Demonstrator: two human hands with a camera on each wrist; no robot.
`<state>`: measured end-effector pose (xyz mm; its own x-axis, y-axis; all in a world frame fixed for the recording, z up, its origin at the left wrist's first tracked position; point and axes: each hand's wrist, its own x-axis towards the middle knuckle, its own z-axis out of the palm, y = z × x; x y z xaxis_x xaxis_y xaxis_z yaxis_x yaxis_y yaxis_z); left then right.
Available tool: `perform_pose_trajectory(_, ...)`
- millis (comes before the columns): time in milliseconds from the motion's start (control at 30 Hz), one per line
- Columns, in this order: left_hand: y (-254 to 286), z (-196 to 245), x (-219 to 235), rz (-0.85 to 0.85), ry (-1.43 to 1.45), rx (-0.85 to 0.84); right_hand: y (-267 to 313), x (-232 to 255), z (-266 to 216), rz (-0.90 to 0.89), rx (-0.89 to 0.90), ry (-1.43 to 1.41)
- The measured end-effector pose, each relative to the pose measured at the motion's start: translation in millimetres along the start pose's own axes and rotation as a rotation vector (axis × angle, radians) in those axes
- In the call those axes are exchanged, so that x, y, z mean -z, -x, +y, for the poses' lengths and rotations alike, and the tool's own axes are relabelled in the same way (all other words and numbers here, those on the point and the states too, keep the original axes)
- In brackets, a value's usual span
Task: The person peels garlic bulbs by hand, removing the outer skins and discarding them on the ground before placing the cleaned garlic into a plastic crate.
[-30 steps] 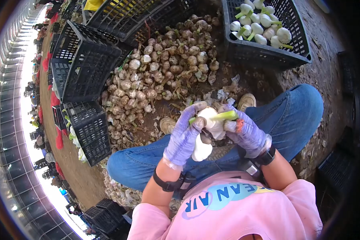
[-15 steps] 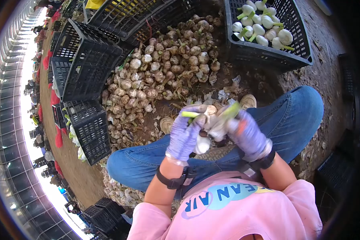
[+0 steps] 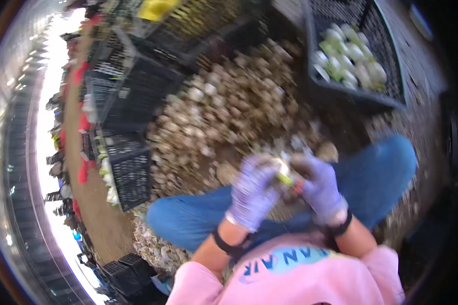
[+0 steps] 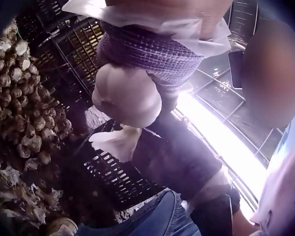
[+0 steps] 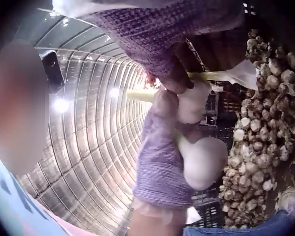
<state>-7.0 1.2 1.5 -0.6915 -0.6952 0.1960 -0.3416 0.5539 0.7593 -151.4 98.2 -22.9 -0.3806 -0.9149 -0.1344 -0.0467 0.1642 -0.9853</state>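
Both hands wear purple knit gloves under thin clear plastic and meet over the lap. My left hand (image 3: 254, 188) keeps one white garlic bulb (image 5: 205, 163) in its curled fingers, its round base facing out in the left wrist view. A second garlic bulb (image 5: 192, 102) is gripped between the two hands, with a pale green stem (image 5: 139, 95) sticking out. My right hand (image 3: 319, 187) pinches at this bulb from the other side. A loose flap of papery skin (image 4: 117, 143) hangs between the hands. The head view is blurred.
A heap of unpeeled garlic (image 3: 224, 112) lies on the ground ahead. A black crate (image 3: 359, 94) with cleaned bulbs (image 3: 348, 56) stands at the far right. More black crates (image 3: 130, 175) line the left. Scraps of skin (image 3: 160, 244) lie by the left knee.
The head view has swung, shifting the scene right and down. The hands have drawn closer around the second bulb, and its stem now points down toward the lap.
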Motion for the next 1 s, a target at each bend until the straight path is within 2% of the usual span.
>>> perform_pose_trajectory(67,-5,1,2,-0.013,-0.067,-0.121,-2,-10,-10,0.037,-0.102,-0.264)
perform_pose_trajectory(100,9,-11,-14,-0.007,0.11,0.034,-3,-15,-6,0.067,-0.088,-0.212)
perform_pose_trajectory(133,-2,1,-4,-0.01,-0.065,-0.079,-3,-17,-3,0.109,-0.092,-0.156)
perform_pose_trajectory(200,-2,2,-7,0.011,-0.133,-0.106,-1,-15,-5,0.078,-0.184,-0.157)
perform_pose_trajectory(300,0,2,-10,0.009,-0.183,-0.142,0,-17,-6,0.096,-0.115,-0.028)
perform_pose_trajectory(400,3,4,-7,-0.014,-0.174,-0.098,0,-20,0,0.116,-0.117,0.023)
perform_pose_trajectory(467,4,2,-4,-0.031,-0.149,-0.095,-1,-21,23,0.111,0.018,0.083)
perform_pose_trajectory(500,3,0,-2,-0.025,-0.153,-0.094,-3,-21,17,0.106,0.023,0.082)
perform_pose_trajectory(567,3,-6,2,0.013,0.242,-0.007,-5,-19,-2,0.123,-0.285,-0.542)
perform_pose_trajectory(600,5,-6,2,0.019,0.238,-0.007,-6,-15,7,0.168,-0.185,-0.465)
perform_pose_trajectory(667,12,-5,2,0.035,0.942,0.516,-8,-11,8,0.196,-0.246,-0.558)
perform_pose_trajectory(733,8,-4,8,0.024,0.886,0.492,-5,-9,-13,0.172,-0.22,-0.636)
perform_pose_trajectory(767,7,-5,4,0.07,1.005,0.515,-4,-10,-23,0.155,-0.2,-0.714)
perform_pose_trajectory(833,3,-5,-1,0.139,1.213,0.585,-1,-12,-28,0.182,-0.206,-0.664)
perform_pose_trajectory(867,2,-4,-1,0.145,1.21,0.58,1,-14,-29,0.216,-0.216,-0.613)
perform_pose_trajectory(933,-1,-3,0,0.152,1.256,0.614,-2,-12,-31,0.154,-0.219,-0.689)
perform_pose_trajectory(1000,-1,-3,0,0.162,1.318,0.576,-8,-13,-45,0.11,-0.212,-0.794)
